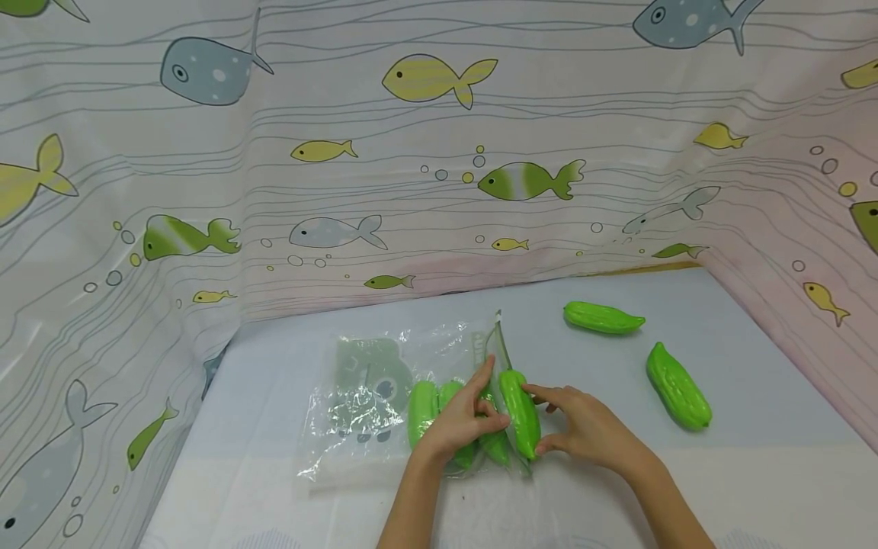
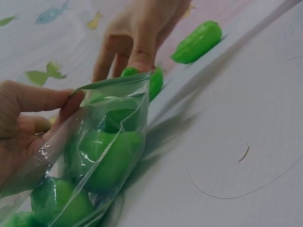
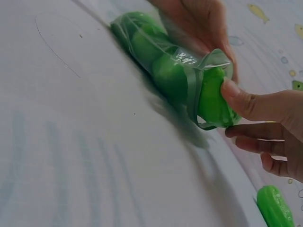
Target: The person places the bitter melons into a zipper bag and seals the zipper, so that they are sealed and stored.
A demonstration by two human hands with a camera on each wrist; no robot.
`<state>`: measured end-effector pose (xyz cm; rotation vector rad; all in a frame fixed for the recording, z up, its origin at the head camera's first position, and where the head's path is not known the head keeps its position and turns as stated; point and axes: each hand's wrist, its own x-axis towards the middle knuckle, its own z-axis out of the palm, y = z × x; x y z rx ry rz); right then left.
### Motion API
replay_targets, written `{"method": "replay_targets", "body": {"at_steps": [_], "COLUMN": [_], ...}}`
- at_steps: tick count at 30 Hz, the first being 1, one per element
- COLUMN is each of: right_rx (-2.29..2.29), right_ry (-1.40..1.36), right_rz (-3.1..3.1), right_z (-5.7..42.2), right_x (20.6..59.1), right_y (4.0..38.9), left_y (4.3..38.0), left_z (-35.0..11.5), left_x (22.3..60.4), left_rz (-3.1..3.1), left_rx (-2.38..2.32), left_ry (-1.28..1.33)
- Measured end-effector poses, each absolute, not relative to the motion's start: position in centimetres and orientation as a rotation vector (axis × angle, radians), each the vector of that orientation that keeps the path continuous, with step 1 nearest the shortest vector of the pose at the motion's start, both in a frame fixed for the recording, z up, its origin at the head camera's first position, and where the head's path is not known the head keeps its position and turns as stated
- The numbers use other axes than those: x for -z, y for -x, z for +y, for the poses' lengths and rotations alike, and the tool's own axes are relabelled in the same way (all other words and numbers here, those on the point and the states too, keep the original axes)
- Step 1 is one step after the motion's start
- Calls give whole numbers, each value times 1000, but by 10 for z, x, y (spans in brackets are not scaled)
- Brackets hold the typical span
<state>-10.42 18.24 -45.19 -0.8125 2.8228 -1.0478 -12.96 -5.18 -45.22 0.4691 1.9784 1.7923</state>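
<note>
A clear zip bag (image 1: 322, 450) with a pale green printed figure lies on the table, several glossy green plastic bitter melons (image 1: 421, 412) inside. My left hand (image 1: 459, 419) is at the bag's mouth; in the left wrist view its thumb and finger pinch the rim (image 2: 111, 82). From the right, my right hand (image 1: 583, 423) grips another bitter melon (image 1: 520, 412) between thumb and fingers. The right wrist view has this melon (image 3: 213, 97) partly within the bag's opening, thumb on its outer end.
Two more green bitter melons lie on the table to the right, one (image 1: 604, 317) farther back, the other (image 1: 677, 387) closer. A white fish-print sheet (image 1: 439, 213) hangs behind the table (image 1: 768, 488) and along both sides.
</note>
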Motion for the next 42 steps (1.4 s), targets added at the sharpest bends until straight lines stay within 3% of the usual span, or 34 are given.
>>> {"method": "replay_targets", "body": {"at_steps": [42], "right_rx": [1022], "right_ry": [980], "right_rz": [2836], "right_z": [164], "right_x": [461], "right_y": [100], "left_y": [127], "left_z": [-51], "left_x": [448], "left_rz": [1836], "left_rx": [-1879], "left_ry": [-484]}}
